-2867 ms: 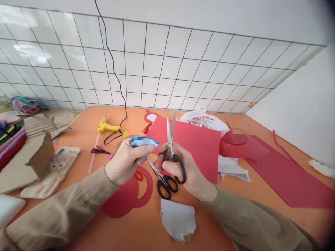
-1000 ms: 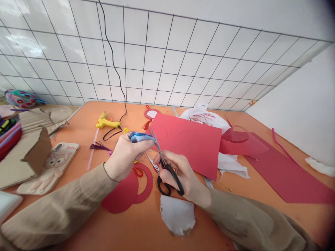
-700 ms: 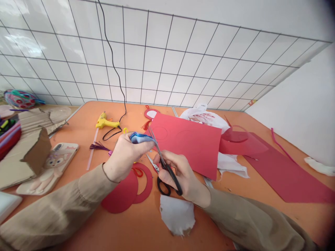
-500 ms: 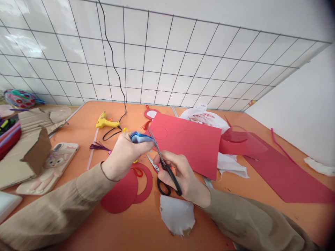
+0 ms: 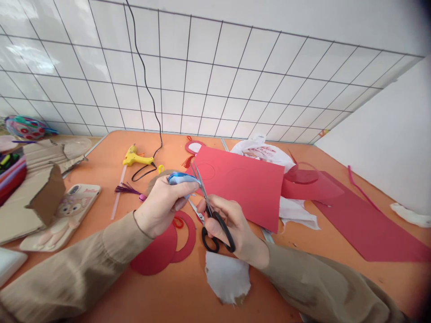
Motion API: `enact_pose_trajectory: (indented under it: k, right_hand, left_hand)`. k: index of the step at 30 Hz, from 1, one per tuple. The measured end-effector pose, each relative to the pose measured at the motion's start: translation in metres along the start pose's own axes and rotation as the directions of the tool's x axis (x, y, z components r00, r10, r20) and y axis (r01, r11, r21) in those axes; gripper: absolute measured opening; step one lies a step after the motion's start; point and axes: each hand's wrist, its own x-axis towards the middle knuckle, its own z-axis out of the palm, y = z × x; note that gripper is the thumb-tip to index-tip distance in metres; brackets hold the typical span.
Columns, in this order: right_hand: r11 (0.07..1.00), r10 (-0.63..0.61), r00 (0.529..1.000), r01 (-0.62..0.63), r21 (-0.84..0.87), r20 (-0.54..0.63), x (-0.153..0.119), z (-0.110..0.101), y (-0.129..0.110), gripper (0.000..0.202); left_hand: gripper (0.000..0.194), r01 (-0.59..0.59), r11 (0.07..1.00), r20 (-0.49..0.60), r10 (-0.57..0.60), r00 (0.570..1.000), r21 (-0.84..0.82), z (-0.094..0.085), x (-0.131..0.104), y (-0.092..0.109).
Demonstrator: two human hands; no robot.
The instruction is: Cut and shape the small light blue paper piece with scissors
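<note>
My left hand (image 5: 161, 204) pinches a thin, folded blue-and-white piece (image 5: 182, 178), and I cannot tell whether it is cloth or paper. Black-handled scissors (image 5: 204, 190) are in my right hand (image 5: 237, 224), their blades a little apart and pointing up beside the piece's right edge. Under the right hand, the blade of a second pair of scissors (image 5: 195, 209) shows on the table. Below my hands lie a red disc (image 5: 156, 253), a red ring (image 5: 191, 237) and a frayed white scrap (image 5: 229, 278).
A yellow glue gun (image 5: 136, 157) with a black cord lies back left, near a purple tassel (image 5: 127, 189). A phone (image 5: 69, 211) and cardboard (image 5: 30, 197) are at left. Red card (image 5: 242, 188) with drawn circles, a white plastic bag (image 5: 266, 152) and a red sheet (image 5: 363, 220) stretch rightward.
The scissor blades have opened slightly. My left hand has shifted a little to the right and turned, uncovering a brownish round shape behind the blue-and-white piece.
</note>
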Motion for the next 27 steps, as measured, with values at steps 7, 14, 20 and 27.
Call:
enact_pose_trajectory:
  k: [7,14,20,27]
  right_hand:
    - [1.000,0.009,1.000,-0.009,-0.021,0.001,0.000,0.001,-0.005,0.056]
    - [0.997,-0.071,0.997,0.071,-0.024,0.007,0.001,0.004,-0.005,0.053]
    - [0.992,-0.067,0.998,0.066,-0.105,-0.009,0.002,0.006,-0.008,0.040]
    - [0.978,-0.086,0.996,0.079,-0.191,-0.028,0.000,0.007,-0.003,0.028]
  left_hand:
    - [0.025,0.002,1.000,0.010,-0.002,1.000,-0.018,-0.001,-0.002,-0.001]
    - [0.026,-0.037,0.999,-0.039,0.037,0.999,0.005,0.006,-0.004,0.000]
    - [0.032,-0.072,0.996,-0.124,0.077,0.989,0.046,0.009,-0.007,-0.001]
    - [0.016,-0.142,0.981,-0.174,0.164,0.971,0.128,0.010,-0.009,-0.002]
